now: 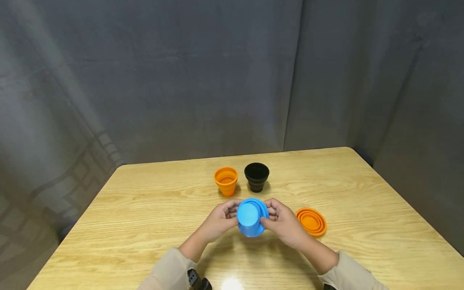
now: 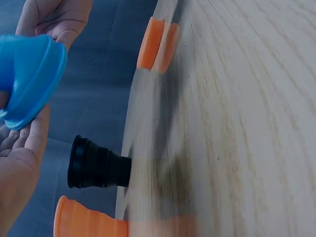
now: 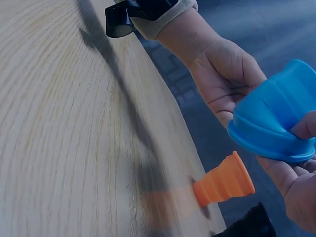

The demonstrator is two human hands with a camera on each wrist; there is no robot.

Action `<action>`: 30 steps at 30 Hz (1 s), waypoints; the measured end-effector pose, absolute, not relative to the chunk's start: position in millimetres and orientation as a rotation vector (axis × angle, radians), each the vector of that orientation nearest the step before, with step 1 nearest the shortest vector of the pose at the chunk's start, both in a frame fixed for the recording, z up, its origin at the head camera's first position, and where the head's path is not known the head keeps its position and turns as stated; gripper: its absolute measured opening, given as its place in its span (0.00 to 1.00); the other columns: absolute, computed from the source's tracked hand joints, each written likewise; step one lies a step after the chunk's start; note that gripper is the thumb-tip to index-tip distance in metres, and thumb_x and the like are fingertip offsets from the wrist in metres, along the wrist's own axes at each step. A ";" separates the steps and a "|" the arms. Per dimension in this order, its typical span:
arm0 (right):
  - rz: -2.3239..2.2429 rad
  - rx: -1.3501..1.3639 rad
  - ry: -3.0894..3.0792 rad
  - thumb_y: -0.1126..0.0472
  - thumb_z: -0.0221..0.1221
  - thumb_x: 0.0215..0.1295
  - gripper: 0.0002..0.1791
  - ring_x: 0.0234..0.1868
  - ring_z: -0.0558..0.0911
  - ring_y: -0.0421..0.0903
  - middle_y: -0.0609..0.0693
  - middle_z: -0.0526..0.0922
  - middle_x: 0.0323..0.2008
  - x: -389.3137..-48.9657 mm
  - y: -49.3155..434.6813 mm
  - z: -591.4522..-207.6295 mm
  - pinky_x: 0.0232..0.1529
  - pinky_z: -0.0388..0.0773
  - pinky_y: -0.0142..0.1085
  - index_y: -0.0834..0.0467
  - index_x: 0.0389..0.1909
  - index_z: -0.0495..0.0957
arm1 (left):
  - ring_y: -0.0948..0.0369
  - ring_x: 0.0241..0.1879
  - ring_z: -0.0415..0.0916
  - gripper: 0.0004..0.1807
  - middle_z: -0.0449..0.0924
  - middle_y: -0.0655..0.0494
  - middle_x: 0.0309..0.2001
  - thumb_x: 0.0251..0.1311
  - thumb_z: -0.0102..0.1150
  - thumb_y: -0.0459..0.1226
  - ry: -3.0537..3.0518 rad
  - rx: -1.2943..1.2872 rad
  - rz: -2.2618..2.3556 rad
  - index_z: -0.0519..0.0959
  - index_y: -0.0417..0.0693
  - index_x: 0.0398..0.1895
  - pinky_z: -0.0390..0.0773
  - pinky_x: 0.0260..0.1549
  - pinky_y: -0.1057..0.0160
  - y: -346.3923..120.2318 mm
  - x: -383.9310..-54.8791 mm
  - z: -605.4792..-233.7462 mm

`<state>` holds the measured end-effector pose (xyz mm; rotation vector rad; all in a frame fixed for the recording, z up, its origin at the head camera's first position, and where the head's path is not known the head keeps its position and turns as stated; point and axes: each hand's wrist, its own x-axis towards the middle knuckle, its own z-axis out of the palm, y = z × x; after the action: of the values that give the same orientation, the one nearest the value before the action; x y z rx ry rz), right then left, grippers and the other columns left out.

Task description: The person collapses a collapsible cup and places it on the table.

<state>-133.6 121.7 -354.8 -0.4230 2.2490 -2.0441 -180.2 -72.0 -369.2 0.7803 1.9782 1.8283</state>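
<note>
A blue collapsible cup (image 1: 249,215) is held above the table between both hands, its base turned up toward the head camera. My left hand (image 1: 220,220) grips its left side and my right hand (image 1: 284,222) the other, the right thumb pressing on the wall. In the right wrist view the wall of the blue cup (image 3: 276,113) looks folded in near the rim on the thumb's side. The left wrist view shows the blue cup (image 2: 37,74) cut off by the frame edge.
Beyond the hands stand an orange cup (image 1: 226,181) and a black cup (image 1: 256,176), both expanded and upright. A flattened orange cup (image 1: 311,222) lies right of my right hand. The wooden table (image 1: 152,209) ends at a grey curtain (image 1: 203,80).
</note>
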 end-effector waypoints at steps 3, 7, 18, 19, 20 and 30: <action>-2.037 -0.396 2.308 0.75 0.52 0.51 0.16 0.36 0.77 0.49 0.61 0.75 0.36 -133.1 120.2 -352.4 0.35 0.75 0.33 0.75 0.42 0.63 | 0.58 0.41 0.71 0.20 0.72 0.40 0.43 0.52 0.50 0.26 2.043 0.792 1.826 0.65 0.26 0.50 0.72 0.41 0.66 -69.0 -179.5 -367.3; -2.010 -0.369 2.363 0.75 0.52 0.49 0.16 0.34 0.77 0.47 0.60 0.76 0.35 -132.7 118.5 -349.5 0.34 0.75 0.32 0.74 0.41 0.64 | 0.57 0.41 0.71 0.18 0.72 0.41 0.43 0.52 0.49 0.25 2.076 0.793 1.832 0.66 0.26 0.48 0.72 0.41 0.66 -68.0 -179.3 -367.5; -1.950 -0.316 2.415 0.76 0.51 0.46 0.15 0.30 0.76 0.45 0.58 0.77 0.32 -133.0 118.2 -352.4 0.31 0.76 0.32 0.72 0.39 0.66 | 0.63 0.36 0.70 0.17 0.72 0.45 0.38 0.48 0.46 0.22 2.121 0.826 1.779 0.67 0.27 0.45 0.73 0.36 0.69 -66.8 -177.9 -369.1; -1.945 -0.314 2.429 0.76 0.51 0.46 0.15 0.30 0.76 0.45 0.57 0.77 0.32 -133.0 118.3 -352.2 0.30 0.76 0.32 0.72 0.39 0.66 | 0.63 0.35 0.70 0.17 0.72 0.46 0.38 0.48 0.45 0.22 2.126 0.831 1.776 0.67 0.27 0.45 0.73 0.34 0.69 -66.7 -178.0 -369.0; -1.940 -0.311 2.441 0.76 0.50 0.46 0.15 0.30 0.76 0.45 0.58 0.77 0.32 -133.0 118.6 -352.2 0.30 0.76 0.31 0.72 0.39 0.66 | 0.63 0.34 0.70 0.17 0.72 0.46 0.37 0.48 0.45 0.22 2.131 0.835 1.771 0.67 0.27 0.45 0.73 0.33 0.69 -66.6 -178.2 -368.9; -1.969 -0.493 2.262 0.75 0.47 0.52 0.15 0.33 0.77 0.46 0.60 0.75 0.34 -132.4 131.9 -355.7 0.34 0.76 0.34 0.74 0.42 0.64 | 0.63 0.36 0.72 0.17 0.73 0.47 0.38 0.51 0.43 0.22 1.912 0.867 1.787 0.64 0.27 0.47 0.74 0.36 0.66 -75.8 -178.6 -368.7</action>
<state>-132.4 131.9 -355.7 -0.4932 2.2620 -1.9692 -178.6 -75.8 -368.7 0.8668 1.9118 1.7865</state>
